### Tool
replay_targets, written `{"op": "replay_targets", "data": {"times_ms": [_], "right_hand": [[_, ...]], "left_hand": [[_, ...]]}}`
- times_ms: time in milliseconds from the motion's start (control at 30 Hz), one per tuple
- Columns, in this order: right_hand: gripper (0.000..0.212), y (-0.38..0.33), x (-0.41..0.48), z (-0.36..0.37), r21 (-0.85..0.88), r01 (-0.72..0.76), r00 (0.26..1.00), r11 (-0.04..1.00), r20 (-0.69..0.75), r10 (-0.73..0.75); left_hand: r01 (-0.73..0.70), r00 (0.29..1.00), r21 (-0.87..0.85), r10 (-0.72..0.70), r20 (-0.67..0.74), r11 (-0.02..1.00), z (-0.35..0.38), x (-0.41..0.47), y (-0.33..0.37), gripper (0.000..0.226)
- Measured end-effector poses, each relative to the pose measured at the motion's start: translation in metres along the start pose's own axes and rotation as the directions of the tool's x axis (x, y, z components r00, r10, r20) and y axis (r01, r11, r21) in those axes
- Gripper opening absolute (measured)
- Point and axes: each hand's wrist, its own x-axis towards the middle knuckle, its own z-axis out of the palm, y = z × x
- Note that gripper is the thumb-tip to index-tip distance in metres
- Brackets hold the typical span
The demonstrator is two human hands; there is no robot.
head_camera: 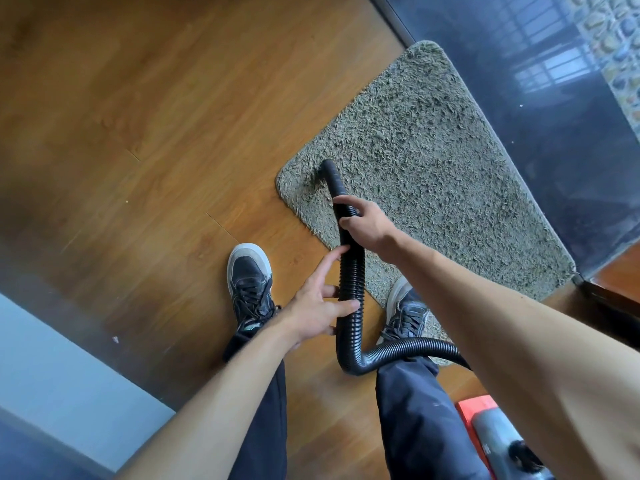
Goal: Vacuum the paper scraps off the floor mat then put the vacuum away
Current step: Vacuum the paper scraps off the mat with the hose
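The right hand (367,225) is clenched round the hose (349,282) just behind its tip, aiming the mouth into the pile at the near left corner of the mat (433,133). The left hand (311,317) holds the hose lower down, thumb across it and forefinger straight, probably to steady the slack. The vacuum (491,434) sits on the floor behind the right leg.

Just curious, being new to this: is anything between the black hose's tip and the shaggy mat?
Nothing visible. The tip of the black ribbed vacuum hose appears to sit on a corner of the grey-green shaggy floor mat; the right hand grips it higher up.
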Motion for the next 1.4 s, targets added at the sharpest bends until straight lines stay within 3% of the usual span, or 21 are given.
{"op": "replay_targets", "data": {"times_ms": [300,500,767,1067,1200,1400], "right_hand": [[0.052,0.017,-0.007,-0.021,0.135,-0.034,0.988,0.990,-0.145,0.054],[0.056,0.002,-0.007,0.005,0.052,-0.064,0.990,0.997,-0.122,0.070],[0.058,-0.023,-0.006,0.047,-0.152,0.033,0.999,0.988,0.024,-0.029],[0.056,0.002,-0.017,0.031,-0.079,-0.074,0.991,0.994,-0.121,0.064],[0.054,0.006,-0.026,0.031,-0.024,-0.076,0.990,0.997,-0.124,0.072],[0.055,-0.017,-0.020,0.042,-0.074,-0.008,0.997,0.997,-0.080,0.002]], "left_hand": [[-0.004,0.999,0.082,0.000,0.047,0.997,0.011,0.010,0.011,0.083],[0.001,1.000,0.028,-0.001,-0.009,1.000,-0.004,-0.001,-0.004,0.081],[-0.036,0.993,-0.206,0.012,-0.116,0.978,-0.022,-0.021,-0.035,0.082],[0.035,0.999,-0.082,-0.037,-0.029,0.996,-0.009,-0.015,-0.025,0.081],[0.037,0.999,-0.066,-0.039,-0.018,0.997,-0.007,-0.018,-0.028,0.083],[-0.002,0.998,-0.106,-0.005,-0.069,0.994,-0.023,-0.021,-0.028,0.083]]}}
